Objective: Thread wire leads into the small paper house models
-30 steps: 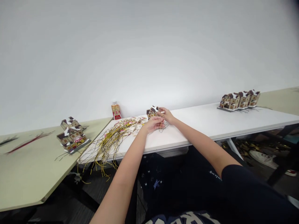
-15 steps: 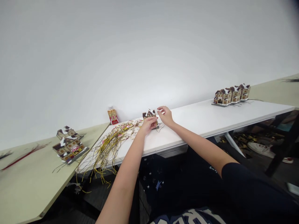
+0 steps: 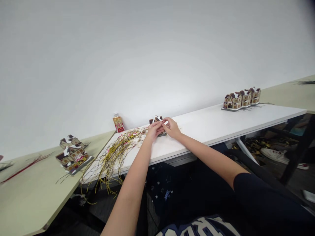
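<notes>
Likely fingertip work at small, boxy, brown-and-white-roofed model house (image 3: pixel 157 118); left hand (image 3: pixel 153 130) and right hand (image 3: pixel 172 128) together, grips unclear, next move needs steadiness.

The person wears a dark navy top (image 3: pixel 265 196) with short sleeves; pale block letters (image 3: pixel 199 229), edged in blue, run across its front. Lower down, dark cloth (image 3: pixel 159 190) carries small white star outlines and a blue motif, perhaps lettering, though it is too small to read.

1 head-worn view, facing forward, downward
</notes>
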Tool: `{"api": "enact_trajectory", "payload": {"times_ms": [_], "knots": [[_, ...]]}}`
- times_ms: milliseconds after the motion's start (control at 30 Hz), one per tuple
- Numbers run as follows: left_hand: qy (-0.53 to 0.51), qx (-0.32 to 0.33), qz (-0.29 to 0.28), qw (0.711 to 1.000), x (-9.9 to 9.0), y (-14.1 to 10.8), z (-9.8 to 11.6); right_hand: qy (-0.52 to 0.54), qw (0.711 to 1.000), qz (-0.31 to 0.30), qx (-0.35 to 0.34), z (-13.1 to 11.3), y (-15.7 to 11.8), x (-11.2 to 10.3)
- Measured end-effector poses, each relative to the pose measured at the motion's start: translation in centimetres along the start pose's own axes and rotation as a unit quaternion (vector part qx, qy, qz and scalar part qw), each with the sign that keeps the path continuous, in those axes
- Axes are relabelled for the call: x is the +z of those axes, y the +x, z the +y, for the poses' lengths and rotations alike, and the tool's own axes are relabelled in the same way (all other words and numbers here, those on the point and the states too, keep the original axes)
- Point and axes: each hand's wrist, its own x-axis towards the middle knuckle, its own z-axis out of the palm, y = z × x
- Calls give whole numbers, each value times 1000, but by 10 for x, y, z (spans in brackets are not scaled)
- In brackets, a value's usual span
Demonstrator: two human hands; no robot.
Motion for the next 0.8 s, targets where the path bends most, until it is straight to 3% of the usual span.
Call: {"api": "enact_trajectory", "payload": {"times_ms": [233, 500, 600, 800], "knots": [[11, 17, 32, 999, 0, 0, 1, -5, 999, -27, 41, 5, 0, -1], [41, 37, 48, 997, -6, 5, -4, 223, 954, -85, 179, 0, 5, 1], [59, 48, 47, 996, -5, 3, -5, 205, 959, -99, 170, 0, 5, -2], [65, 45, 46, 996, -1, -1, -3, 91, 990, -36, 99, 8, 5, -5]]}}
